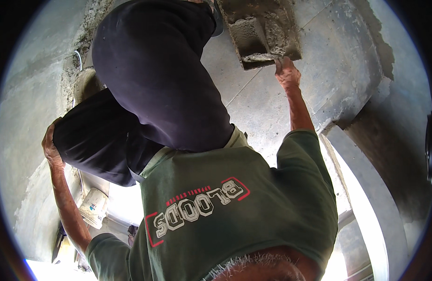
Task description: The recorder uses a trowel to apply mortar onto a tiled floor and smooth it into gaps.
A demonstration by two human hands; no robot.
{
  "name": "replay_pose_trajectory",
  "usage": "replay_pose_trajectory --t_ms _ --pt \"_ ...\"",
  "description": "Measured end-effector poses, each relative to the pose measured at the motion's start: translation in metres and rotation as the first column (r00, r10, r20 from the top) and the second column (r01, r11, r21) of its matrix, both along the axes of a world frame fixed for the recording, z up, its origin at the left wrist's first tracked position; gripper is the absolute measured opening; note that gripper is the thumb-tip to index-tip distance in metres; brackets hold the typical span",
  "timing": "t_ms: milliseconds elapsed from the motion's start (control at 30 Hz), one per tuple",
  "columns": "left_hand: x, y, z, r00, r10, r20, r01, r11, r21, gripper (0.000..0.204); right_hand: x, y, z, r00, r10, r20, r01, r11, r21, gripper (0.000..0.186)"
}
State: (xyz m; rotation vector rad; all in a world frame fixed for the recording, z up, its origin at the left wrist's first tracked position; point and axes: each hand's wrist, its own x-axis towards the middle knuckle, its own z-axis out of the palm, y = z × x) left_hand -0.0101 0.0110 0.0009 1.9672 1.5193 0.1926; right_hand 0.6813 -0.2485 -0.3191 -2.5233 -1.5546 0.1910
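My right hand (287, 74) is closed at the near edge of a shallow rectangular mortar tray (248, 65). It grips what looks like a trowel (262, 57), its blade caked with grey mortar; the handle is mostly hidden by my fingers. Wet mortar (275, 35) is heaped in the right part of the tray, while a smoother scraped hollow lies to the left. On the far left, my left hand (51, 147) rests against my bent knee in dark trousers (99, 136), fingers laid along the cloth, holding nothing.
Grey floor (253, 98) with thin joint lines surrounds the tray. A rough mortar strip (68, 79) runs along the left wall. A white bucket (94, 206) lies below my left forearm. At the right, a pale curved edge (366, 178) and a dark round object (431, 147) stand out.
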Motion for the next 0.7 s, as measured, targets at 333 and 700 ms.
replay_pose_trajectory --t_ms 333,700 --pt "0.008 0.003 0.001 0.93 0.345 0.128 -0.313 0.924 -0.221 0.037 -0.064 -0.038 0.0 0.974 0.137 -0.181 -0.107 0.981 0.162 0.025" --pt "0.015 0.001 0.007 0.958 -0.178 -0.226 0.215 0.964 0.153 0.031 0.024 -0.012 -0.011 0.987 0.137 0.087 -0.13 0.989 -0.077 0.03"
